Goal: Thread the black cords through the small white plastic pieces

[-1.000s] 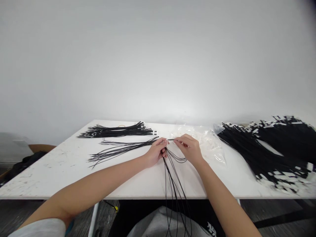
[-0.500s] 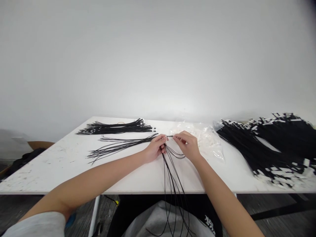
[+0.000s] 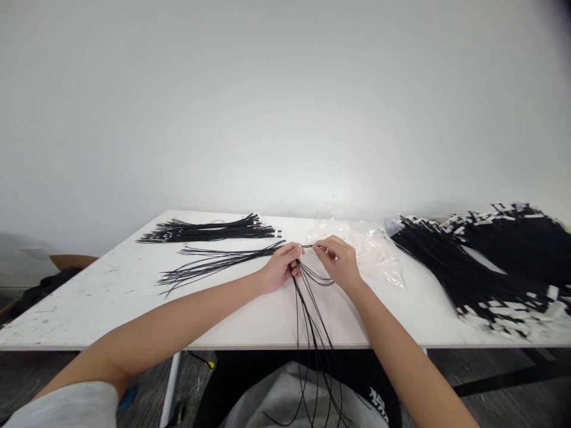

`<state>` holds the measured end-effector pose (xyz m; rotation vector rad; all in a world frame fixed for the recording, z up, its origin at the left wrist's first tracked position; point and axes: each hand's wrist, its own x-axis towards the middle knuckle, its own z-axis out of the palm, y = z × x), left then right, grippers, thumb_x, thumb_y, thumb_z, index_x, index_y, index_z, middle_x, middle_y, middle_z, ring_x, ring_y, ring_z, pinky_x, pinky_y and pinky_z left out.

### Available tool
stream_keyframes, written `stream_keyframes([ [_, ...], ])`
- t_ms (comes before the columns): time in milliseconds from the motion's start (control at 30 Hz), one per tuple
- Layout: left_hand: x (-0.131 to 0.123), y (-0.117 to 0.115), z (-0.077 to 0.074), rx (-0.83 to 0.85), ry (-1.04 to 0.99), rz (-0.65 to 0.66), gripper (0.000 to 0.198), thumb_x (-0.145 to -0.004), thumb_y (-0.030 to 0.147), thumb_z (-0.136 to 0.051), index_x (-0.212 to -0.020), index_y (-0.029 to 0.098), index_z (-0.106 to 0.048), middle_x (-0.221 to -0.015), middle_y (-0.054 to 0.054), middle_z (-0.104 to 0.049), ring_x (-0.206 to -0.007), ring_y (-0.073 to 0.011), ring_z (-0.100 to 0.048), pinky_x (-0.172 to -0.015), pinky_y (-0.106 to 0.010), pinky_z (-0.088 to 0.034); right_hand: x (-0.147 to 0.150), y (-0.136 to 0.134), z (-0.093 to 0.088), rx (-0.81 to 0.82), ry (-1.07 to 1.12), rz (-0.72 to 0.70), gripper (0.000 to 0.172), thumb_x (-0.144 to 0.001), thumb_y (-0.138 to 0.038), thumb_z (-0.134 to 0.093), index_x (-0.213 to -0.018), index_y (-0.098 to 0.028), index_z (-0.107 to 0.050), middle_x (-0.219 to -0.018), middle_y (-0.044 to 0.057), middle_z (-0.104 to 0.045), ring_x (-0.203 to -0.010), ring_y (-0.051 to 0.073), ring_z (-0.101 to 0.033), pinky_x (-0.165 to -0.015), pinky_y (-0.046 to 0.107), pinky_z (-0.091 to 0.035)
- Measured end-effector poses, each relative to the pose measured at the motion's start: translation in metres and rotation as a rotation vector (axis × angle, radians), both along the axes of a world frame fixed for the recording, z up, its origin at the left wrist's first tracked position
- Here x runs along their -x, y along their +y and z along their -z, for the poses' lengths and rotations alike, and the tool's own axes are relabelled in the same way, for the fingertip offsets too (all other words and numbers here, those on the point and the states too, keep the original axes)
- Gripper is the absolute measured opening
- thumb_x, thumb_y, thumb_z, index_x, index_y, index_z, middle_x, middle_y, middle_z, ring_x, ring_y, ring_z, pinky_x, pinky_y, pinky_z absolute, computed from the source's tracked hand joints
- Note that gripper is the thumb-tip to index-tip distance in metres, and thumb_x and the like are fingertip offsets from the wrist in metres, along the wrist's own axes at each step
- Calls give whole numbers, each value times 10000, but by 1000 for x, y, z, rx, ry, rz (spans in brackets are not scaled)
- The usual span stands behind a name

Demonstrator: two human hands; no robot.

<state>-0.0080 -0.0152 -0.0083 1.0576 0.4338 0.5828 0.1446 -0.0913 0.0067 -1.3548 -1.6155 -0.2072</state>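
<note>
My left hand [image 3: 280,268] is closed on a small bunch of thin black cords [image 3: 312,333] near the middle of the white table [image 3: 111,309]. The cords hang from its fingers over the front edge into my lap. My right hand [image 3: 339,261] sits just to the right, its thumb and fingers pinched on the end of one cord that reaches across to the left hand. A loose spread of black cords [image 3: 214,266] lies on the table just left of my left hand.
A tidy bundle of black cords [image 3: 209,230] lies at the table's back left. A clear plastic bag [image 3: 379,252] rests right of my hands. A large heap of black cords with white tags [image 3: 486,267] fills the right end. A cardboard box [image 3: 66,261] stands on the floor, left.
My view has tipped slightly, so the table sits a little higher in the picture. Both hands hold the same cords in nearly the same place.
</note>
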Motion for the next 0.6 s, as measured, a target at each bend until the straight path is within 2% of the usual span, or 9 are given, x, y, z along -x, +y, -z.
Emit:
stream_keyframes([
  [200,-1,-2,-3,24,10,-6,224,-726,382,-622,-756,183,-522,-514,61,-358,-407,-58,-402,-474,-218,-400,-1,0,3,-3,-115,76,176,-832,-338,-511,-796,-211,-628,-765,15,-613,-516,69,-454,-506,210,-373],
  [367,-1,-2,-4,24,21,2,216,-721,367,-631,-751,177,-533,-505,62,-355,-402,-55,-399,-472,-211,-392,-2,1,5,8,-113,21,185,-842,-329,-495,-797,-225,-640,-788,24,-633,-599,95,-530,-550,224,-411],
  [600,0,-1,-2,12,28,-7,222,-721,373,-629,-765,172,-547,-498,64,-343,-409,-56,-401,-467,-202,-389,0,1,6,14,-91,-49,184,-849,-304,-486,-802,-220,-642,-788,29,-636,-649,106,-546,-568,228,-435],
])
